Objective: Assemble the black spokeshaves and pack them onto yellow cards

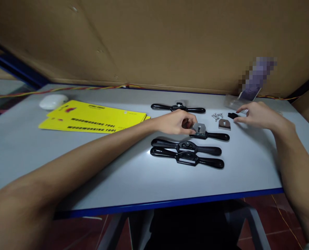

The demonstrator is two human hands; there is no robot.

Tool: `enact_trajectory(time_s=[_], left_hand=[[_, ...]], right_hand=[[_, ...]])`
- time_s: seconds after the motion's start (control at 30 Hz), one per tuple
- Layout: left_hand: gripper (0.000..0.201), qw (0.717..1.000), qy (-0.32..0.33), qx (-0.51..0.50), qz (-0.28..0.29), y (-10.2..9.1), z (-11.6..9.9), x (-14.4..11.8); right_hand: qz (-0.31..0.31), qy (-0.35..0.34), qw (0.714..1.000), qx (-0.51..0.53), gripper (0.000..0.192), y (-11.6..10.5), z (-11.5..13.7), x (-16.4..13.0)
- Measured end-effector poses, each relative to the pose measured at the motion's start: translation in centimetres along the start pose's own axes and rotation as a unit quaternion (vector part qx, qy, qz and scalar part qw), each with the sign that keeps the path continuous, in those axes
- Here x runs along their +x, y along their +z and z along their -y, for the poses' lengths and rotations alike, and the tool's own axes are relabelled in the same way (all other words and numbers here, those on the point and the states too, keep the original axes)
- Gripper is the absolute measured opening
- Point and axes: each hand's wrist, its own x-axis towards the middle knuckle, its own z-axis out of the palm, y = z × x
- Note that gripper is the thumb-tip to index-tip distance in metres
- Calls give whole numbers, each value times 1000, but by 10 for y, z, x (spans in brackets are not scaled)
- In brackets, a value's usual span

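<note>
Head camera view: on a pale table (248,166), a person's left hand (184,124) has its curled fingers touching a silver blade (200,128) on a black-handled tool (218,136). The right hand (258,117) has thumb and forefinger at a small black part (232,115), near a loose blade (224,125) and screws (217,116). Whether either hand is clamped, one cannot tell.

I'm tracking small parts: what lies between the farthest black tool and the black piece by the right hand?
In the head view, small silvery screws lie between the farthest black tool and the black piece.
</note>
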Motion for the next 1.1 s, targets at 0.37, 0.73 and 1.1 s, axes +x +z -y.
enact_trajectory(time_s=[0.37, 0.73, 1.1], left_hand=[[29, 1000, 9, -1, -3, 2, 3, -1], [33, 1000, 23, -3, 9, 1, 3, -1], [38, 999, 18, -38, 4, -4, -2, -2]], right_hand=[[4, -42, 998, 36, 23, 11, 3, 8], [-88, -155, 979, 104, 30, 10, 65, -14], [-20, -218, 976, 24, 36, 40, 125, -28]])
